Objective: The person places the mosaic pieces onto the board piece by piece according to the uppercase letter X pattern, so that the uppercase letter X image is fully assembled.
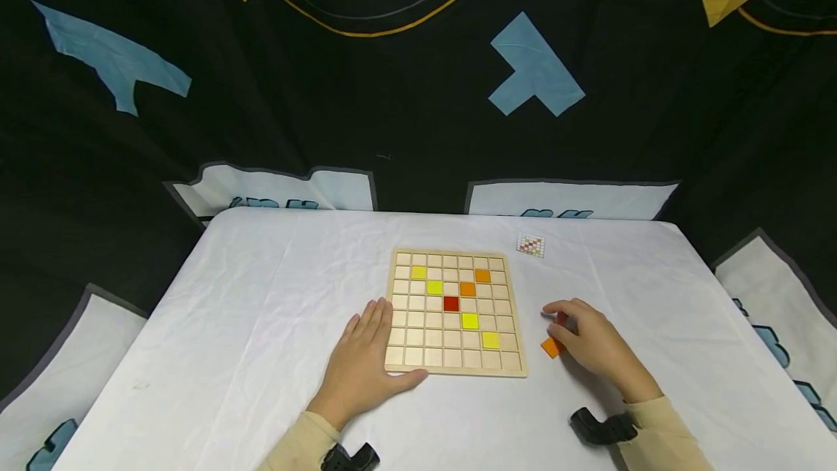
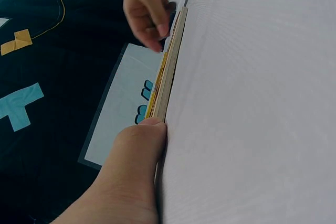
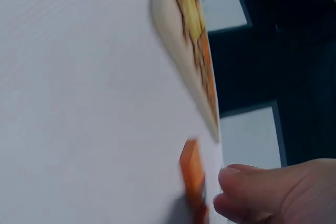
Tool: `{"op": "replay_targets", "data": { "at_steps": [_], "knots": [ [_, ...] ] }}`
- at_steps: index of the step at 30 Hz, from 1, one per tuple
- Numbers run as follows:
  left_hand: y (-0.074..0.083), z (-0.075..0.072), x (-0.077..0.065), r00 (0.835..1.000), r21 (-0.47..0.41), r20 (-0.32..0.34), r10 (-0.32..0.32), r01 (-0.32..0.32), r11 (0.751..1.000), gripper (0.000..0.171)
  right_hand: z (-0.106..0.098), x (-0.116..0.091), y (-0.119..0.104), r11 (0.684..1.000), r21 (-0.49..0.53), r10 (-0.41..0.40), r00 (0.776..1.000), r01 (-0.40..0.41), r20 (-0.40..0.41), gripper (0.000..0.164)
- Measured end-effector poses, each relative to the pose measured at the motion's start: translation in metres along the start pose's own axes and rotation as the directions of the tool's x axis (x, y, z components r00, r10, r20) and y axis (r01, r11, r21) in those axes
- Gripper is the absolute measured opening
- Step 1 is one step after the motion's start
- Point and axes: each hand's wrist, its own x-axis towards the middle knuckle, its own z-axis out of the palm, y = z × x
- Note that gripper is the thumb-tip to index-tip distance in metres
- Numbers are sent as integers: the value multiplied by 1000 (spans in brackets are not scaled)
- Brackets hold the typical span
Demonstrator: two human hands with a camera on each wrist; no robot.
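A wooden grid board [image 1: 454, 372] lies flat on the table, with several yellow tiles, two orange tiles and a red tile [image 1: 450, 304] in its cells. My left hand [image 1: 363, 358] lies beside the board with fingers extended along its left edge; its thumb touches the near edge at the left corner. To the right of the board, my right hand [image 1: 591, 338] hovers over loose tiles, thumb and index fingertip slightly apart. An orange tile [image 1: 552, 347] rests under it, and red shows partly hidden behind the thumb. Nothing is seen between the fingertips.
A small card [image 1: 530, 245] with a coloured grid pattern lies beyond the board's far right corner. White cloth [image 1: 248, 325] covers the table. A dark curtain [image 1: 418, 122] with blue and yellow shapes hangs behind it.
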Motion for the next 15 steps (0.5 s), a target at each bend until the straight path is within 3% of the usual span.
{"op": "replay_targets", "data": {
  "at_steps": [9,15],
  "knots": [
    [1,-1,1,1000,-2,7,2,-2,1000,122,-5,-19,21,1000,14,24,996,-23,-91,34],
    [1,-2,0,1000,-10,8,-2,2,1000,121,-8,-23,24,999,16,36,997,-35,-67,32]
  ]
}}
